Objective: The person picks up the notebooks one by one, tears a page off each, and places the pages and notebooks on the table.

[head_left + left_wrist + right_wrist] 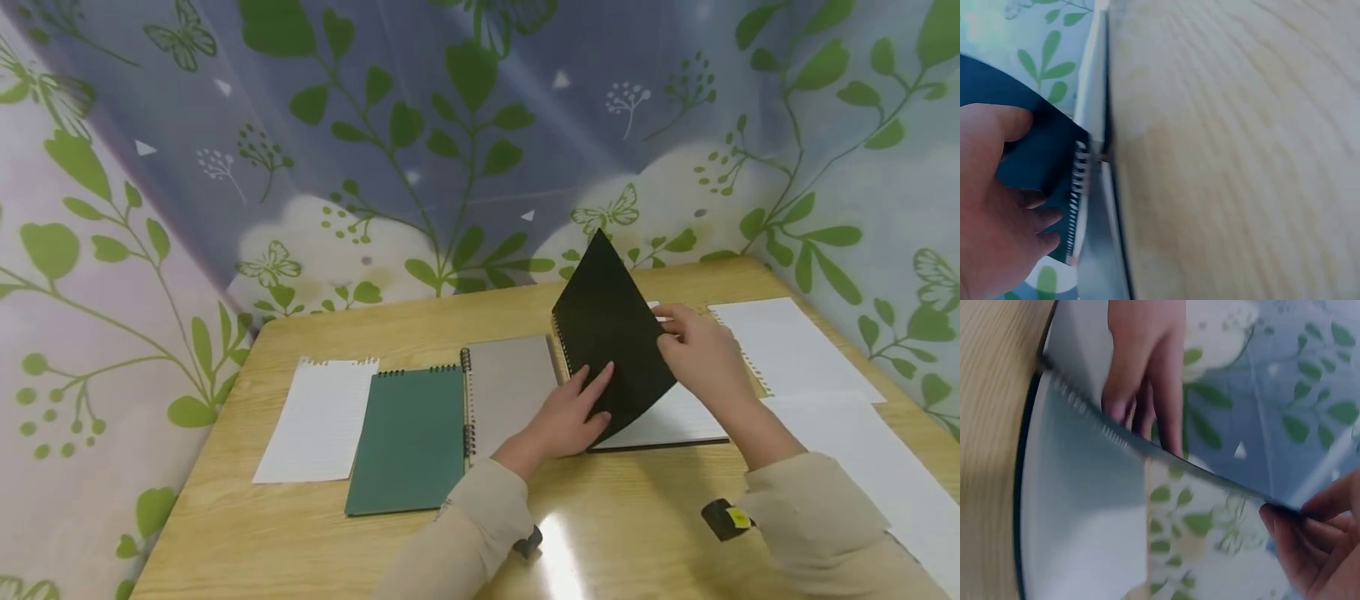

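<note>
A black spiral notebook lies open, its black cover raised at a slant over the white lined pages. My right hand pinches the free edge of that cover between thumb and fingers, as the right wrist view also shows. Spread across the cover near the coil side is my left hand, its fingers fairly straight and touching the surface. The coil binding stands out in the left wrist view beside the left fingertips.
Left of the black notebook lie a grey spiral notebook, a green spiral notebook and a torn lined sheet. Loose white sheets lie on the right, one behind another. A patterned curtain hangs behind the wooden table.
</note>
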The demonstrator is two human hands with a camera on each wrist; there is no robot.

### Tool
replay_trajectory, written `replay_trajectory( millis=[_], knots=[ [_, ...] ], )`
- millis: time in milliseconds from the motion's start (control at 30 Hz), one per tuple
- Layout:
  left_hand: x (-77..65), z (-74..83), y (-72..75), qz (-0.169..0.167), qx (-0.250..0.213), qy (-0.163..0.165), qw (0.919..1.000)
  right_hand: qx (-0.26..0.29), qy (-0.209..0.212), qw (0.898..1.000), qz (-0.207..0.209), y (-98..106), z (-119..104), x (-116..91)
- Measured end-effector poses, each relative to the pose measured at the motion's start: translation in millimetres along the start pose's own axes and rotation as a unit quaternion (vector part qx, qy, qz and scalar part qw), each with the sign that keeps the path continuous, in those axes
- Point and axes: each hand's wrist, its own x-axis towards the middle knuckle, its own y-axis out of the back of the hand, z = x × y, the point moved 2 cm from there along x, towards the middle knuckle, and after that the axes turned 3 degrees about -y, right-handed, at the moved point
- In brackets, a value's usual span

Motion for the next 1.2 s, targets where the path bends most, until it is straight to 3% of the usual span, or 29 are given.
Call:
replay_trajectory(
  millis=[300, 567, 700, 967, 1200],
  knots=[
    [2.0, -3.1, -14.7, -0.051, 0.093, 0.032, 0.9938, -0.039, -0.077, 0.996, -0.028, -12.1, 58.5, -1.9],
    [9.0, 0.9, -23.1, -0.083, 0.190, 0.051, 0.9770, -0.075, -0.082, 0.992, -0.067, -50.8, 110.0, -8.0],
    [9.0, 2.1, -23.3, -0.084, 0.196, 0.055, 0.9754, -0.083, -0.080, 0.988, -0.104, -66.3, 116.9, -13.2],
    [9.4, 0.6, -27.8, -0.082, 0.137, 0.064, 0.9851, -0.079, -0.067, 0.984, -0.143, -78.5, 116.7, -12.0],
    [17.1, 1.2, -27.0, -0.058, 0.170, 0.065, 0.9815, -0.098, -0.061, 0.983, -0.139, -78.1, 114.9, -5.1]
  ],
)
